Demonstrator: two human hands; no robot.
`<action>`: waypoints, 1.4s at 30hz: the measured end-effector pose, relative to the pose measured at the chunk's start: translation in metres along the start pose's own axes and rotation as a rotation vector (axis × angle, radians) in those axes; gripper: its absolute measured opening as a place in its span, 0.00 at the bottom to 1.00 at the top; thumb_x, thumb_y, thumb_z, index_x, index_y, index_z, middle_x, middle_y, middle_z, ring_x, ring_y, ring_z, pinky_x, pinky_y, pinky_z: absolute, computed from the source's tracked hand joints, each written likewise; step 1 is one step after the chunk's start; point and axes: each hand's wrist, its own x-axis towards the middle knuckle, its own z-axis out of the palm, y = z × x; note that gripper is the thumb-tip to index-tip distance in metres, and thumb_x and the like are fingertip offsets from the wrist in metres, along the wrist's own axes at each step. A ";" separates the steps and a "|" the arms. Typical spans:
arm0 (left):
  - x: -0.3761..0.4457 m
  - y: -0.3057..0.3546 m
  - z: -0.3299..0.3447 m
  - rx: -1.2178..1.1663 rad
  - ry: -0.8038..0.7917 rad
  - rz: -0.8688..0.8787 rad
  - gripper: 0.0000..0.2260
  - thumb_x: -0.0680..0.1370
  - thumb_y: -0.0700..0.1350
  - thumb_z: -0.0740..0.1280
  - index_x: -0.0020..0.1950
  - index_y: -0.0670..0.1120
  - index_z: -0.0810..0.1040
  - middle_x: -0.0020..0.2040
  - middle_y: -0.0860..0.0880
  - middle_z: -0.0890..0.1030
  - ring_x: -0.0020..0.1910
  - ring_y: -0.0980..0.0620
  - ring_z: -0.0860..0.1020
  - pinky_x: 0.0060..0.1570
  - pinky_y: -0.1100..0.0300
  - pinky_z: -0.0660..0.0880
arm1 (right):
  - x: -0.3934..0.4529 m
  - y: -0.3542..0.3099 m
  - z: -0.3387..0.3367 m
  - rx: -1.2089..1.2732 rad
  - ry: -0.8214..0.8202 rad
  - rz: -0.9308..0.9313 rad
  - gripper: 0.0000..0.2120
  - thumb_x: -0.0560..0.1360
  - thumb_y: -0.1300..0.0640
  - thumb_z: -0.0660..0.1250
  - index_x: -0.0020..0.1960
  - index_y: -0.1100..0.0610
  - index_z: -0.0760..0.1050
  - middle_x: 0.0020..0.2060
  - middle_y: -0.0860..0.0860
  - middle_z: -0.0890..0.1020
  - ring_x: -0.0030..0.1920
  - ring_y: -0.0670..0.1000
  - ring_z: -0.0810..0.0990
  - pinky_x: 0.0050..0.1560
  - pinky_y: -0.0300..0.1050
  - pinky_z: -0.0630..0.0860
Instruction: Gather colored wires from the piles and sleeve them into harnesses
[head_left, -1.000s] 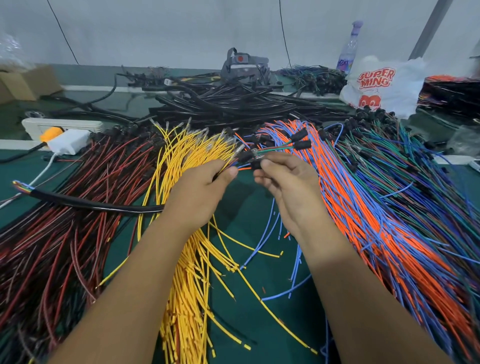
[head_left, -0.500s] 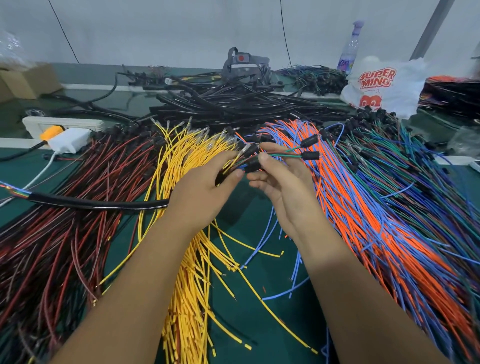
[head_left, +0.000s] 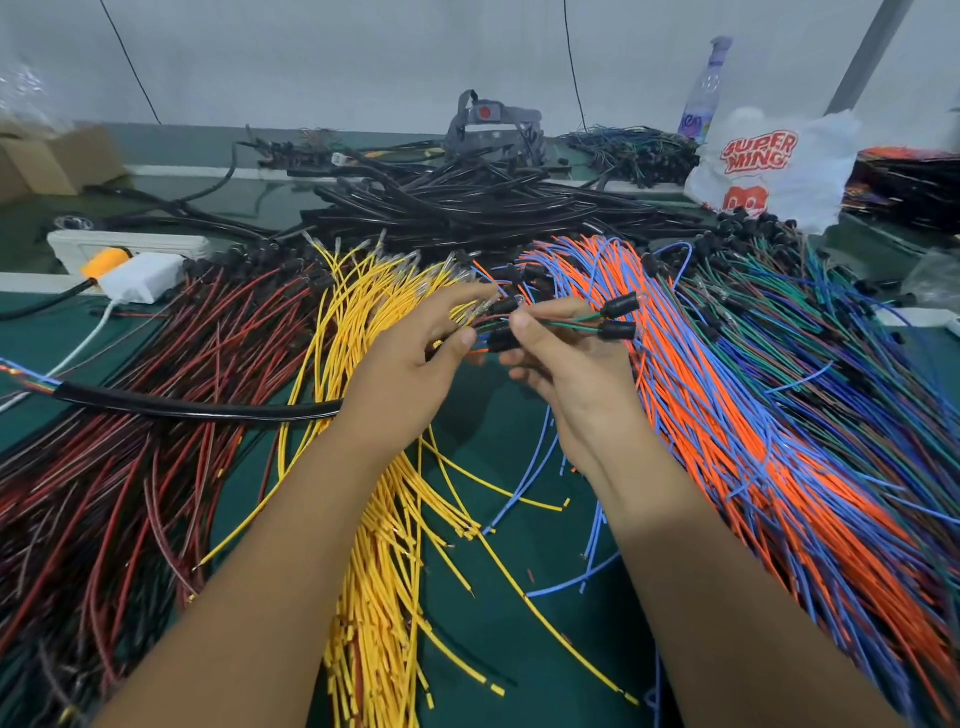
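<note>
Fingers of both hands meet over the yellow wires (head_left: 374, 519): the left hand (head_left: 410, 364) and right hand (head_left: 566, 364) each pinch a small gathered bundle (head_left: 561, 322) of green and red wires, its black connectors (head_left: 618, 317) jutting just beyond the right fingertips. Loosening either pinch would likely drop strands back among the orange and blue pile (head_left: 727, 415), beside the right hand.

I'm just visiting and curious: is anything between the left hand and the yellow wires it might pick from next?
Nothing visible. The left hand sits right over the yellow wires, fingertips near their ends. It already pinches a small bunch of wires together with the right hand.
</note>
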 end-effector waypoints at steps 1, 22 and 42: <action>-0.001 0.000 0.000 -0.004 -0.001 -0.004 0.13 0.82 0.42 0.59 0.62 0.58 0.74 0.37 0.64 0.79 0.36 0.64 0.77 0.41 0.59 0.70 | 0.000 0.000 0.000 -0.017 -0.004 0.001 0.04 0.75 0.65 0.68 0.44 0.57 0.76 0.37 0.56 0.81 0.31 0.49 0.79 0.36 0.40 0.74; -0.002 -0.009 -0.006 0.298 0.026 -0.121 0.07 0.78 0.54 0.66 0.53 0.60 0.81 0.38 0.62 0.79 0.43 0.57 0.78 0.41 0.58 0.72 | 0.011 0.000 -0.008 0.058 0.266 -0.058 0.08 0.80 0.60 0.63 0.45 0.59 0.79 0.33 0.52 0.79 0.26 0.43 0.74 0.31 0.37 0.71; 0.002 -0.007 -0.001 0.393 0.253 -0.030 0.07 0.76 0.48 0.70 0.53 0.52 0.83 0.47 0.53 0.81 0.47 0.51 0.78 0.45 0.49 0.77 | 0.002 0.001 0.001 -0.366 0.199 -0.243 0.10 0.75 0.62 0.70 0.45 0.47 0.78 0.34 0.47 0.81 0.34 0.48 0.80 0.38 0.48 0.78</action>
